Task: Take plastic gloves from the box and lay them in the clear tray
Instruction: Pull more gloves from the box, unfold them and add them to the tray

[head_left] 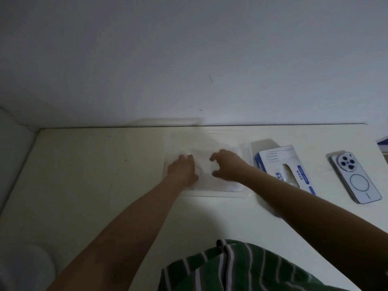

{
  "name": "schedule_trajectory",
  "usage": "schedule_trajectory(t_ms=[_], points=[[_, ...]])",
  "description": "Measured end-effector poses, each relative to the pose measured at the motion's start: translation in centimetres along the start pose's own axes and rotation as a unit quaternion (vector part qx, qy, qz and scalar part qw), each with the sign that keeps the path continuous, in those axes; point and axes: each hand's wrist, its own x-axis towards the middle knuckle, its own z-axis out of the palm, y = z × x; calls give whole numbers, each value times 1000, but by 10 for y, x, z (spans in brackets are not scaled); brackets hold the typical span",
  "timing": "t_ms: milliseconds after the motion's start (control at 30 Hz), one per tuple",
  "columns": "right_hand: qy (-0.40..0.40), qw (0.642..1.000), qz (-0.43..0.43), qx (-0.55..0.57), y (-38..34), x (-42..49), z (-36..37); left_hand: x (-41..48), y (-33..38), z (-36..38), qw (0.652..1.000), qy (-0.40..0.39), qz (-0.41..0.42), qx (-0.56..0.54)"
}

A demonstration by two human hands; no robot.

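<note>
The person wears a dark green fabric garment (241, 269) with thin white and grey stripes and a dark fold (222, 244) at its upper edge, both arms (126, 217) bare down to the left hand (182, 170) and right hand (227, 168).

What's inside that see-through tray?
Thin whitish plastic gloves lie in the clear plastic tray. The left hand and right hand cover the middle, hiding what lies beneath.
</note>
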Motion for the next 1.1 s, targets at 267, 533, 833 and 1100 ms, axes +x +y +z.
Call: schedule_trajectory(t_ms=[267, 533, 833, 1100], points=[[294, 935, 25, 195, 71, -55, -46, -32, 73, -38, 945, 284, 89, -136], [120, 978, 166, 35, 168, -116, 13, -59, 182, -11, 925, 147, 291, -195], [150, 967, 200, 50, 159, -121, 38, -47, 204, 44, 976, 13, 190, -105], [231, 936, 118, 238, 177, -128, 27, -44, 210, 58, 984, 22, 168, -55]])
